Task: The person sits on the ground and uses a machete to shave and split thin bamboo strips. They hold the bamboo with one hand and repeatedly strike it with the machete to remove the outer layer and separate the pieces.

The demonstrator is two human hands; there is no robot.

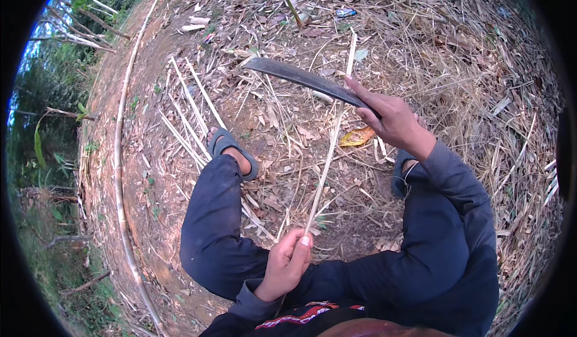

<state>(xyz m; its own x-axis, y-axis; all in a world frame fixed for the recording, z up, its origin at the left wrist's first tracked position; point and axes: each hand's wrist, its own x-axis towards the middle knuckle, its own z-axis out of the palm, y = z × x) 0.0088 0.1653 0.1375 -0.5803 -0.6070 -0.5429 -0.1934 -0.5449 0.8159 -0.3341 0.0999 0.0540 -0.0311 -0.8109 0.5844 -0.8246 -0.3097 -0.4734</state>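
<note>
Between the knees, left hand (287,263) fully closed on near end of thin bamboo strip (329,141), right hand (393,120) wrapped tight round big knife (303,78) w/ blade across strip: shave away from body, shallow angle.

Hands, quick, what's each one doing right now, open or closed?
Left hand: closed around the near end of a thin bamboo strip.
Right hand: closed on the handle of a long dark blade.

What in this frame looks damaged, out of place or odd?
Nothing stands out. The left hand grips a thin bamboo strip; the right hand holds a dark machete across it, over dry litter.
</note>
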